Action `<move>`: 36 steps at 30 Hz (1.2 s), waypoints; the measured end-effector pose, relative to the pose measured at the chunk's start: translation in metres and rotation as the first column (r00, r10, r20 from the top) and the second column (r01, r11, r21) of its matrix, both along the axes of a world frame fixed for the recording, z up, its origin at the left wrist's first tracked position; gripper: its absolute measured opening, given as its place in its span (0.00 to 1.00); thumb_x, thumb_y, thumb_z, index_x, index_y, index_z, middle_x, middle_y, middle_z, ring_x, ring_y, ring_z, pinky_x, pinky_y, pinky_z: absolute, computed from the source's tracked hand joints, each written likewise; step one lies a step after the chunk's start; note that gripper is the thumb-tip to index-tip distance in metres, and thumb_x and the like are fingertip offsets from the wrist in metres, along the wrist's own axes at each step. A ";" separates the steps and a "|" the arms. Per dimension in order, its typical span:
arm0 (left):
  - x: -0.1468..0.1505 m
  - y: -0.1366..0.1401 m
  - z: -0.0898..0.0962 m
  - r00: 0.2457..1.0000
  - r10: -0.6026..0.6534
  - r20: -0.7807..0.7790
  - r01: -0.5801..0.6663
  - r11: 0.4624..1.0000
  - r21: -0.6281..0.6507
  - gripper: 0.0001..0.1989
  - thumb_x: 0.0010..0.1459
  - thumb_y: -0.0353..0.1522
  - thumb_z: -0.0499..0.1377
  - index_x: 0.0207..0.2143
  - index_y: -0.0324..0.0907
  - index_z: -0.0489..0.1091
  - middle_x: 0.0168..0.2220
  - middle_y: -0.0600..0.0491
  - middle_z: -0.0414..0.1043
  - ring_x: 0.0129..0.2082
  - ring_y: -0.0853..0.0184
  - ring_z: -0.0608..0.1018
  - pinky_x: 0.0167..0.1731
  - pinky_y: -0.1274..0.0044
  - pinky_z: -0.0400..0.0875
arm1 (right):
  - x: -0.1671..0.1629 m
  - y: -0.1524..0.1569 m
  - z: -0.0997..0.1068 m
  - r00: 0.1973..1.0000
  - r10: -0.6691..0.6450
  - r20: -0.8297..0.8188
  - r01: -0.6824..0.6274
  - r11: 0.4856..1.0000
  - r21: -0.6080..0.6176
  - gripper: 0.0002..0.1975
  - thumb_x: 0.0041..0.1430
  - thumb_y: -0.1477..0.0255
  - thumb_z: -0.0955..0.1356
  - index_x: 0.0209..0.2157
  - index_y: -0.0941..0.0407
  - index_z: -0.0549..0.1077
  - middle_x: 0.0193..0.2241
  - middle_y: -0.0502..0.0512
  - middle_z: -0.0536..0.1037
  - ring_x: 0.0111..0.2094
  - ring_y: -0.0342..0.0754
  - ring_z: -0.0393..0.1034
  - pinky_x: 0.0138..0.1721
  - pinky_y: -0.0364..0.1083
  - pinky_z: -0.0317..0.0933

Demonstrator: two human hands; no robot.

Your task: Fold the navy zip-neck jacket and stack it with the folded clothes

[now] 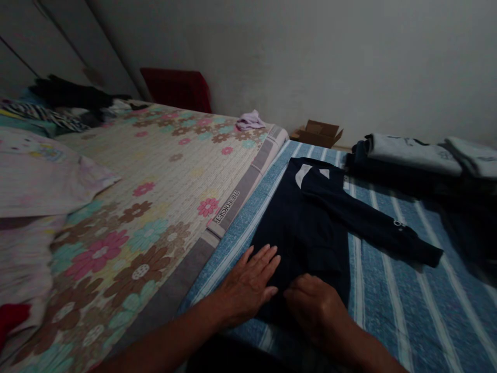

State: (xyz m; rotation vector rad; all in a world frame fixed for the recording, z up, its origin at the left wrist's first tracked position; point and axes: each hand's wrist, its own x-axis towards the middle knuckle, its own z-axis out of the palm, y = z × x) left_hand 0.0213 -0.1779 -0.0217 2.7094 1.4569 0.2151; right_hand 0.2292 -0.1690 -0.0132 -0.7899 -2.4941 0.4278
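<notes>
Okay, looking at a navy long-sleeved sweatshirt [279,223] in the lower centre of the frame, with white patches near its far end and one sleeve [384,223] stretched out toward the right. Lying mostly flat, but looking a bit rumpled through the middle.

Got the left hand [250,282] palm down on its left side, fingers straight and slightly apart. Nice for pinning cloth, so press lightly and sweep outward from the middle, not into the wrinkles. Got the right hand [316,305] curled in near the bottom edge, with fingertips out of sight. Can't tell about any fabric pinched under there. Either way, tug gently and evenly; probably soft knit, so easy to pull out of shape. Check that sleeve for twists too.

Also worth watching for drag on the blue striped sheet [430,321] underneath: go too hard and risk rucking up both layers. Steer clear of the folded clothes [413,153] at upper right and the floral bedspread [186,181] filling the left half.
</notes>
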 end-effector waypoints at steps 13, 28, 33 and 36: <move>0.043 -0.042 0.018 0.887 -0.377 0.267 0.356 0.926 0.125 0.12 0.60 0.29 0.47 0.39 0.39 0.70 0.50 0.51 0.70 0.56 0.64 0.65 0.55 0.73 0.62 | -0.003 0.128 0.033 0.783 -0.248 0.571 0.259 0.964 0.064 0.19 0.57 0.75 0.61 0.50 0.52 0.68 0.33 0.56 0.79 0.34 0.52 0.74 0.31 0.45 0.62; 0.038 0.001 -0.002 0.988 -0.125 0.096 0.126 0.992 -0.011 0.23 0.60 0.30 0.50 0.58 0.40 0.55 0.63 0.49 0.49 0.63 0.63 0.50 0.60 0.68 0.52 | -0.008 0.157 0.001 0.915 -0.234 0.330 0.272 0.960 -0.074 0.17 0.59 0.75 0.59 0.46 0.54 0.72 0.43 0.53 0.76 0.43 0.46 0.71 0.43 0.41 0.60; 0.032 0.001 -0.001 0.987 -0.145 0.066 0.150 0.985 -0.087 0.32 0.55 0.31 0.56 0.61 0.42 0.49 0.63 0.49 0.48 0.62 0.62 0.53 0.59 0.66 0.52 | -0.011 0.160 -0.006 0.920 -0.258 0.294 0.283 0.958 -0.045 0.15 0.59 0.76 0.58 0.40 0.55 0.74 0.37 0.55 0.78 0.40 0.48 0.71 0.41 0.42 0.59; 0.029 0.006 -0.008 0.983 -0.174 0.058 0.180 0.976 -0.121 0.33 0.54 0.32 0.57 0.61 0.41 0.49 0.62 0.47 0.51 0.62 0.61 0.55 0.59 0.67 0.53 | -0.012 0.160 -0.005 0.923 -0.248 0.295 0.275 0.960 -0.053 0.15 0.58 0.77 0.59 0.38 0.55 0.75 0.35 0.55 0.78 0.38 0.47 0.71 0.39 0.41 0.59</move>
